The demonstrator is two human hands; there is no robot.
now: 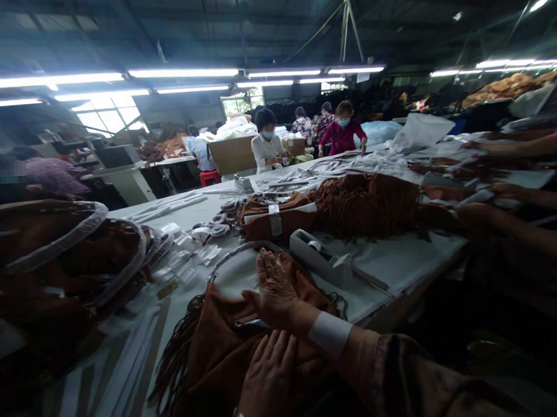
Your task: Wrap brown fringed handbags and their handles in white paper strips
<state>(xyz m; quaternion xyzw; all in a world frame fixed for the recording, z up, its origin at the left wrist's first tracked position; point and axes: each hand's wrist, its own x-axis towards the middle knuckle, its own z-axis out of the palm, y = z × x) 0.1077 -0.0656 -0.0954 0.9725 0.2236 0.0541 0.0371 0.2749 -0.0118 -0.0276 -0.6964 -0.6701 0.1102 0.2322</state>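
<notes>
A brown fringed bag lies on the white table in front of me, its wrapped handle arching away at the far side. My left hand, with a bangle at the wrist, rests flat on the bag's near part, fingers stretched out. Above the bag's opening, my right hand is open, its fingers extended and thumb apart. A white band circles that wrist. Whether the right palm touches the bag, I cannot tell. Just beyond the right hand stands a grey tape dispenser.
More brown bags with wrapped handles are piled at the left. Paper strips lie near them. Ahead are a fringed bag and tape rolls. A co-worker's hands reach in from the right; other people work beyond the table.
</notes>
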